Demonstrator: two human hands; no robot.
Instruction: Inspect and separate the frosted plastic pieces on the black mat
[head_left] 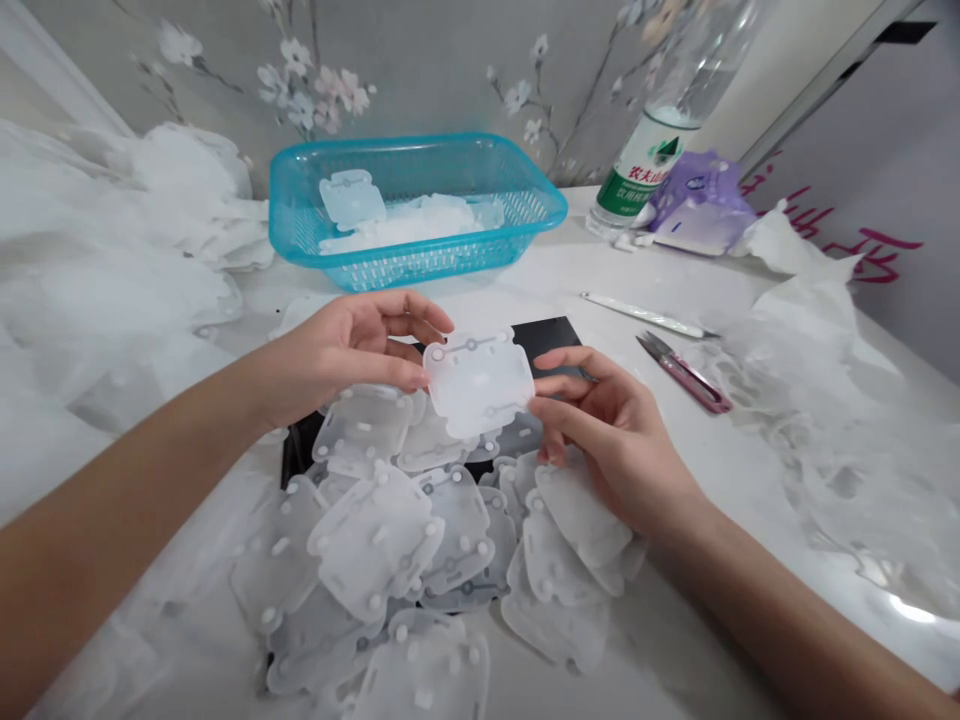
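Observation:
A translucent white plastic sheet piece [480,385] with rounded corners, notched edges and small slots is held up between both hands. My left hand [367,345] pinches its left edge between thumb and fingers. At its right edge, my right hand [600,415] grips the corner with thumb and fingertips. Below lies a loose heap of similar pieces [375,545], overlapping one another, some with small raised pegs. A black flat board [551,335] shows partly from under the heap and behind the held piece.
Behind my hands stands a blue plastic basket [420,262] with several white pieces inside. To the right lie pink-handled thread snips [684,375] and a slim white pen-like tool [649,315]. A water bottle [645,165] and a purple tissue pack [701,200] stand behind. White piles [112,260] fill the left side.

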